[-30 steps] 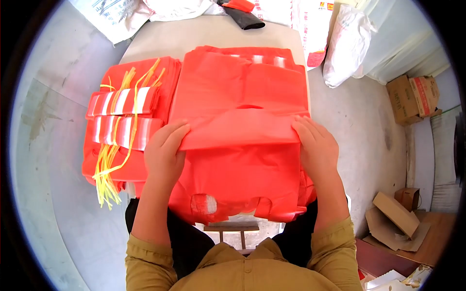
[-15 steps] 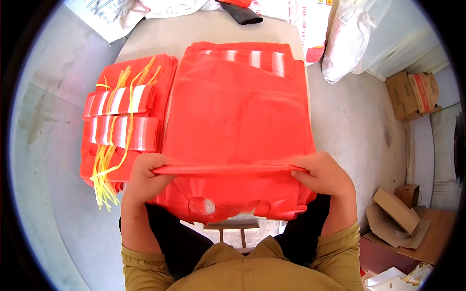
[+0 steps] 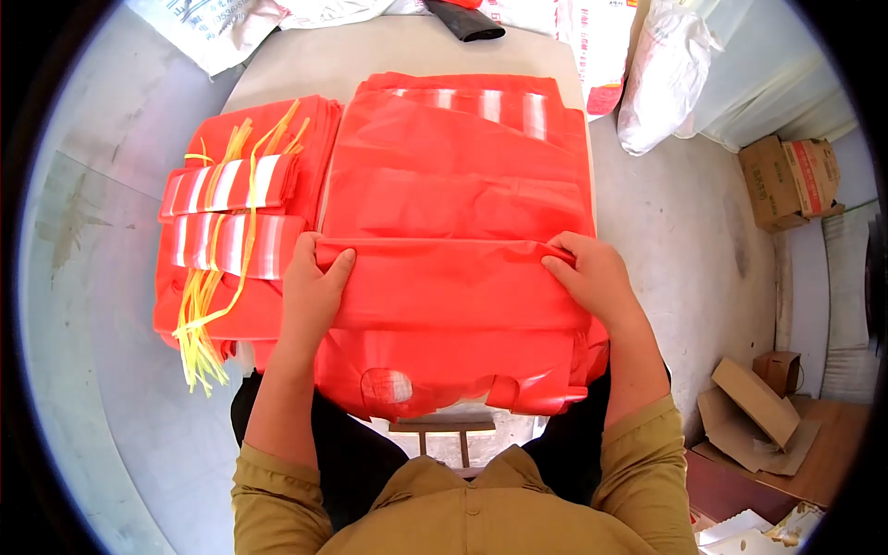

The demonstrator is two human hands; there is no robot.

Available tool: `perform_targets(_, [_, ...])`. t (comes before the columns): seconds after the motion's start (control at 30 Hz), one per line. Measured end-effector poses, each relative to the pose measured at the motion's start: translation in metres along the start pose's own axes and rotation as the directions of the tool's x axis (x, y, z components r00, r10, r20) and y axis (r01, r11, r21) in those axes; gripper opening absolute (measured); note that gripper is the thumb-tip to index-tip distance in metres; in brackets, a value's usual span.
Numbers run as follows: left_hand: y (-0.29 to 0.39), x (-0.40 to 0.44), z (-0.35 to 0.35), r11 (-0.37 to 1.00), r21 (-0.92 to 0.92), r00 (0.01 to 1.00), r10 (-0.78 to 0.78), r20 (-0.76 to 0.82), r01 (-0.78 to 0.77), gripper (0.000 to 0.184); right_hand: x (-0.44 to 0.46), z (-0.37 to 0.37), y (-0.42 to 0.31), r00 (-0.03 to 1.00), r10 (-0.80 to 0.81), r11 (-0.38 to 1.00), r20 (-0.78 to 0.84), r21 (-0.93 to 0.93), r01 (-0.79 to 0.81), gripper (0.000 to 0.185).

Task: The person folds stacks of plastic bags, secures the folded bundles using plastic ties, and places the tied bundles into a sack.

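Note:
A folded strip of red plastic sheet stretches between my hands over a wide pile of red plastic. My left hand pinches its upper left corner, and my right hand pinches the upper right one. Behind the fold, the red pile shows white stripes at its far end. Cut-out openings show along the pile's near edge. To the left lies a second red stack, bearing two striped folded bundles and yellow ties.
The beige table carries the stacks. White printed sacks and a dark tube-like object lie at its far edge. A wrapped white sack stands right. Cardboard boxes are farther right, with an opened carton below them.
Both hands first pulled the sheet's edge toward my body, then moved away again with it. A flat folded strip now lies over the near part of the pile.

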State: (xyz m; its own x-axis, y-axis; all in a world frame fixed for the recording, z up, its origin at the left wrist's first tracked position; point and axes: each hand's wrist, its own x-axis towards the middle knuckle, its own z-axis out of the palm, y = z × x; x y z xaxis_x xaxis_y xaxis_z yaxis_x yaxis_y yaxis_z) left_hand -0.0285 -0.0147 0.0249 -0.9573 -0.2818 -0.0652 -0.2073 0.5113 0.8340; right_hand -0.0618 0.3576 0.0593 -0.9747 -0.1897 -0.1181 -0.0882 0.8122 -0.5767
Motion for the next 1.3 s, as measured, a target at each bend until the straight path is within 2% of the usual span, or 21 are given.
perform_targets(0.1, [-0.021,0.004,0.011,0.977,0.132,0.981,0.181,-0.077,-0.169,0.049,0.003,0.01,0.0,0.995,-0.065,0.988,-0.079,-0.148,0.053,0.021])
perform_targets(0.17, [-0.023,0.004,0.011,0.99,0.078,0.991,0.12,-0.061,-0.115,0.05,0.0,0.018,-0.002,0.976,-0.126,0.97,-0.176,-0.227,0.084,0.021])
perform_targets(0.27, [-0.023,0.005,0.013,0.996,0.028,0.996,0.088,-0.035,-0.087,0.049,0.001,0.03,-0.01,0.819,-0.51,0.847,-0.261,-0.317,0.426,0.026])
perform_targets(0.33, [-0.024,0.005,0.011,0.997,0.008,0.997,0.071,-0.026,-0.071,0.047,-0.013,0.049,-0.021,0.799,-0.595,0.797,-0.084,-0.191,0.573,0.04])
perform_targets(0.43, [-0.025,0.004,0.012,0.999,0.003,0.998,0.053,-0.016,-0.053,0.046,-0.031,0.063,-0.05,0.779,-0.607,0.75,0.156,-0.213,0.627,0.059])
perform_targets(0.53, [-0.041,0.009,0.013,0.991,0.043,0.991,0.131,-0.032,-0.13,0.049,-0.026,0.059,-0.041,0.816,-0.51,0.792,0.271,-0.223,0.569,0.074])
perform_targets(0.6, [-0.044,0.007,0.009,0.975,0.083,0.976,0.212,-0.051,-0.207,0.054,-0.024,0.056,-0.036,0.824,-0.49,0.804,0.283,-0.218,0.553,0.076])
perform_targets(0.7, [-0.027,-0.007,-0.009,0.988,-0.146,0.992,-0.024,0.125,0.042,0.066,-0.02,0.058,-0.034,0.826,-0.493,0.799,0.274,-0.233,0.554,0.077])
perform_targets(0.77, [-0.002,-0.018,-0.025,0.988,-0.003,0.962,-0.149,0.228,0.153,0.072,-0.019,0.059,-0.034,0.826,-0.496,0.795,0.267,-0.241,0.556,0.077])
perform_targets(0.83, [-0.004,-0.026,-0.03,0.988,0.003,0.947,-0.147,0.287,0.153,0.078,-0.02,0.058,-0.039,0.827,-0.493,0.799,0.27,-0.236,0.553,0.076])
perform_targets(0.9, [-0.013,-0.03,-0.029,0.989,-0.141,0.954,-0.002,0.3,0.046,0.083,-0.02,0.058,-0.042,0.829,-0.485,0.793,0.278,-0.26,0.551,0.075])
perform_targets(0.93, [-0.009,-0.034,-0.032,0.996,0.044,0.957,0.058,0.285,-0.074,0.084,-0.019,0.058,-0.043,0.829,-0.483,0.788,0.282,-0.273,0.552,0.075])
perform_targets(1.0, [0.009,-0.043,-0.039,0.868,0.404,0.94,0.178,0.291,-0.29,0.085,-0.019,0.058,-0.044,0.83,-0.478,0.782,0.288,-0.291,0.551,0.075])
perform_targets(1.1, [0.016,-0.05,-0.033,0.625,0.488,0.792,0.505,0.342,-0.609,0.079,-0.019,0.054,-0.046,0.831,-0.464,0.785,0.307,-0.292,0.547,0.073])
perform_targets(1.2, [0.015,-0.047,-0.022,0.539,0.494,0.731,0.497,0.467,-0.682,0.071,-0.018,0.053,-0.045,0.82,-0.472,0.792,0.324,-0.253,0.556,0.067])
perform_targets(1.3, [0.013,-0.043,-0.014,0.573,0.51,0.767,0.461,0.447,-0.642,0.068,-0.016,0.051,-0.043,0.813,-0.478,0.797,0.332,-0.226,0.561,0.065])
